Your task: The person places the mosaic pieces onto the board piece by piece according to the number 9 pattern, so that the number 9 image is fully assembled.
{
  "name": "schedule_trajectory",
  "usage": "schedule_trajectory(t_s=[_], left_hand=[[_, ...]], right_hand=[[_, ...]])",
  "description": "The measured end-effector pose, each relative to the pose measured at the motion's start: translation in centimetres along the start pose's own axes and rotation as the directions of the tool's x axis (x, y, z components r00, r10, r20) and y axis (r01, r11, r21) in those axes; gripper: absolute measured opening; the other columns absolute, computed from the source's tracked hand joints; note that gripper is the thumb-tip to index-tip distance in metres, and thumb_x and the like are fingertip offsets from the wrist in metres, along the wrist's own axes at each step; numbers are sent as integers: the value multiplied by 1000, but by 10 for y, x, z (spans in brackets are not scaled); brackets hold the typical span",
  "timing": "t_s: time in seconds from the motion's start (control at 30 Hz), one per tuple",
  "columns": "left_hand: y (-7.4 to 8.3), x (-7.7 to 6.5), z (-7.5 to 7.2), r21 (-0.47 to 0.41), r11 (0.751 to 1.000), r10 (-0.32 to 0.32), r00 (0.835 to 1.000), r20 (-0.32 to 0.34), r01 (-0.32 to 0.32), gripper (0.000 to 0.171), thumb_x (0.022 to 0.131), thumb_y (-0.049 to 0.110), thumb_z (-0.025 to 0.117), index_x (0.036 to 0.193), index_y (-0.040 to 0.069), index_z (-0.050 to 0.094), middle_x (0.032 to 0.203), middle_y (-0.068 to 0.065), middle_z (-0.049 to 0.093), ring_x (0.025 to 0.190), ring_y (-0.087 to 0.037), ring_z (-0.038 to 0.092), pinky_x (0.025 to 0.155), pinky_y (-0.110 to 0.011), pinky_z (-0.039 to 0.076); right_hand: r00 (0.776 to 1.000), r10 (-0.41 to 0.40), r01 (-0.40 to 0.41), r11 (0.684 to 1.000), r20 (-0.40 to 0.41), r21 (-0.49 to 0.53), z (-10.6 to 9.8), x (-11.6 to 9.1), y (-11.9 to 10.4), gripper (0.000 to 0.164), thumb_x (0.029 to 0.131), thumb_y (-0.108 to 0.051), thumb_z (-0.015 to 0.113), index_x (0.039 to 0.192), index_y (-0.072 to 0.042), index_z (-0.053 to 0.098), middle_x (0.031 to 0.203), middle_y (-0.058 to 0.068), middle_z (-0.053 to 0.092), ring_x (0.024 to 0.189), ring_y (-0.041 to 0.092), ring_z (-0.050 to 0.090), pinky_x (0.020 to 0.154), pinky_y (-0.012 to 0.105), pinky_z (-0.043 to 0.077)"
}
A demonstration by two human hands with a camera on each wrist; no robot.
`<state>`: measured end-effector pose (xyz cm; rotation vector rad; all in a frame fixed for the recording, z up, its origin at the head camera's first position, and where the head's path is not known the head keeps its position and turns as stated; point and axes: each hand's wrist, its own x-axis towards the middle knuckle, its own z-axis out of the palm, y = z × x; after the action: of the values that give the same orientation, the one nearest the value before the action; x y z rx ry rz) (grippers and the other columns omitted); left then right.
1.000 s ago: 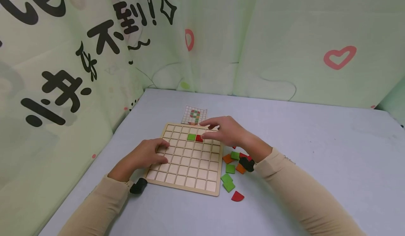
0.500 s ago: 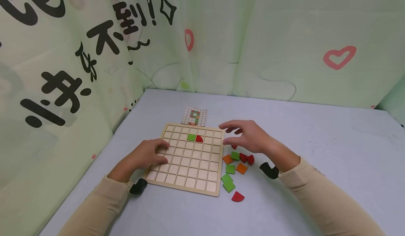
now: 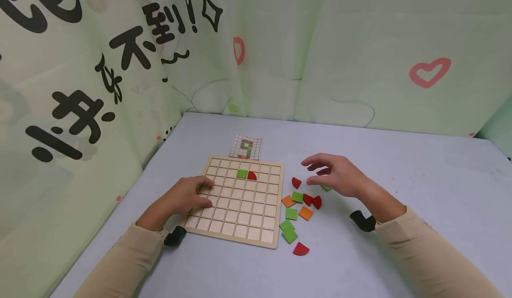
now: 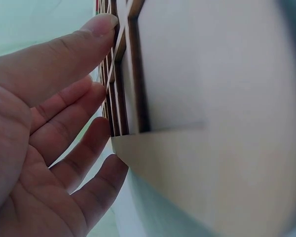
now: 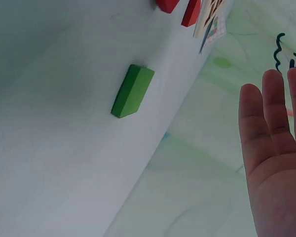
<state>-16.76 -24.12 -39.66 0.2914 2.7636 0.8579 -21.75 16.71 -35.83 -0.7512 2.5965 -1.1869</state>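
A wooden grid board (image 3: pixel 234 236) lies on the table, with a green square tile (image 3: pixel 242 173) and a red quarter-round tile (image 3: pixel 252 176) side by side in its cells. My left hand (image 3: pixel 186 196) rests at the board's left side. In the left wrist view, its thumb and relaxed fingertips (image 4: pixel 104 131) meet the board's surface and edge. Right of the board, my right hand (image 3: pixel 340 173) is raised over the table with nothing between thumb and fingers. A green tile (image 3: pixel 326 188) shows partly beneath it. In the right wrist view that green tile (image 5: pixel 133 91) lies apart from the hand.
Loose tiles lie right of the board: several green ones (image 3: pixel 291 214), two orange ones (image 3: pixel 306 212) and several red quarter-rounds (image 3: pixel 301 249). A printed pattern card (image 3: pixel 256 145) lies behind the board. Light green curtains (image 3: pixel 360 45) hang along the table's back and left.
My right hand has moved right, off the board and past the loose tiles, uncovering the red tile in the grid. My left hand stays in place.
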Motion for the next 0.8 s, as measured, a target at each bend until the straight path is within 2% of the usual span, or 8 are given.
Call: schedule_trajectory(t_s=[0.13, 0.4, 0.8], left_hand=[[0, 0, 1, 0, 1000, -4, 1000, -1, 4, 49, 84, 20, 82, 128, 7, 63, 134, -13, 60, 132, -36, 48, 104, -51, 41], [0, -1, 1, 2, 1000, -6, 1000, -2, 6, 49, 84, 20, 81, 128, 7, 63, 134, -13, 60, 131, -35, 48, 104, -50, 41], [1, -1, 0, 0, 1000, 0, 1000, -4, 0, 49, 84, 19, 81, 128, 6, 63, 133, -12, 61, 131, -35, 49, 104, -50, 41]], right_hand=[[1000, 25, -25, 1000, 6, 5, -5, -5, 11, 45, 90, -13, 74, 131, -1, 61, 128, 20, 62, 115, 40, 60, 87, 45, 56], [998, 59, -59, 998, 30, 0, -14, -10, 33, 43, 91, -14, 73, 130, 0, 62, 128, 19, 62, 119, 39, 57, 94, 52, 51], [991, 83, -80, 996, 105, -27, -21, -11, 44, 44, 90, -15, 75, 129, 0, 62, 125, 16, 66, 118, 35, 59, 97, 48, 46]])
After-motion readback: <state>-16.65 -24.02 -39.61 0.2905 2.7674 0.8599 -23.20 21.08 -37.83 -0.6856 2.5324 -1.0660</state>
